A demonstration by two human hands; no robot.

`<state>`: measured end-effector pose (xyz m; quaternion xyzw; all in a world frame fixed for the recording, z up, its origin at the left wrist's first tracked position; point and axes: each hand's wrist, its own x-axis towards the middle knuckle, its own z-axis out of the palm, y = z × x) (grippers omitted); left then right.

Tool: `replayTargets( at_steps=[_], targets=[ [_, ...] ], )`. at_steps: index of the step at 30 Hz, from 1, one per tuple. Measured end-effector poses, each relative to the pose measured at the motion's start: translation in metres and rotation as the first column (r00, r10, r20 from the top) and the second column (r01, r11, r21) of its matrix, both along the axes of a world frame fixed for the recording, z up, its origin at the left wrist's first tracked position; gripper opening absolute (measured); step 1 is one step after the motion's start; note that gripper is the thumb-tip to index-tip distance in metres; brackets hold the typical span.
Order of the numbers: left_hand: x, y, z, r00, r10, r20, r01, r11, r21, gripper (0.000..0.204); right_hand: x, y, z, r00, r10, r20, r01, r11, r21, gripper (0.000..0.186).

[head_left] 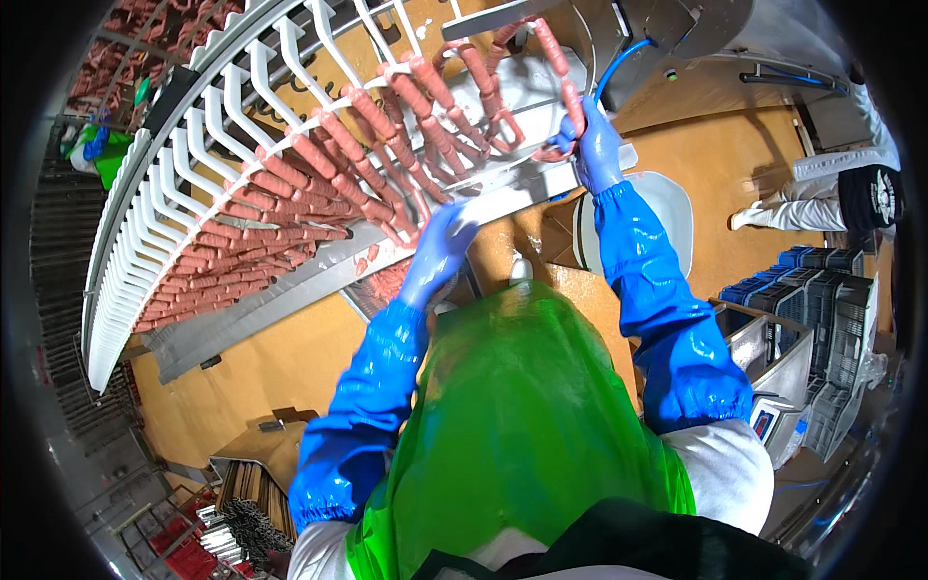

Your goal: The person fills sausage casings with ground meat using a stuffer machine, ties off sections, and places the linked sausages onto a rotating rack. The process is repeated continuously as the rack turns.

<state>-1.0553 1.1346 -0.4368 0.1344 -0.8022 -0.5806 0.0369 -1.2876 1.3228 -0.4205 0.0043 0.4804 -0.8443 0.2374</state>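
Linked pink sausages hang in loops from a long curved row of white hooks at the upper left. My right hand, in a blue glove, is closed round a string of sausage links that runs up toward the upper middle. A short end of it hangs by my fingers. My left hand, gloved alike, is at the lower ends of the hanging sausages, beside the metal rail. Its fingers look stretched out, slightly blurred, with nothing visible in them.
A metal rail runs below the hooks. Beyond my right arm stands a white tub. Grey and blue crates are stacked at the right, where another person's white-trousered legs show. A steel machine with a blue hose stands at the top.
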Motion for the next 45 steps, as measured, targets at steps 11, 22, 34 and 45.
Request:
replayTargets(
  at_steps=[11,22,34,45],
  targets=[
    [-0.239,0.099,0.088,0.987,0.132,0.094,-0.15,0.534,0.832,0.021,0.024,0.034,0.023,0.998,0.009,-0.065,-0.01,1.0,-0.013,0.026],
    [-0.218,0.064,0.056,0.995,0.066,-0.079,0.054,0.321,0.946,0.027,0.031,0.027,0.024,0.945,0.327,-0.005,-0.325,0.935,-0.141,0.017],
    [-0.206,0.048,0.064,0.958,-0.25,-0.14,0.203,0.247,0.947,0.033,0.043,0.012,0.028,0.817,0.495,-0.295,-0.369,0.842,0.393,0.019],
    [-0.166,0.04,0.027,0.784,0.444,-0.433,-0.4,0.896,0.195,0.047,0.06,0.002,-0.025,0.85,0.33,-0.411,0.026,0.752,0.658,0.033]
  ],
)
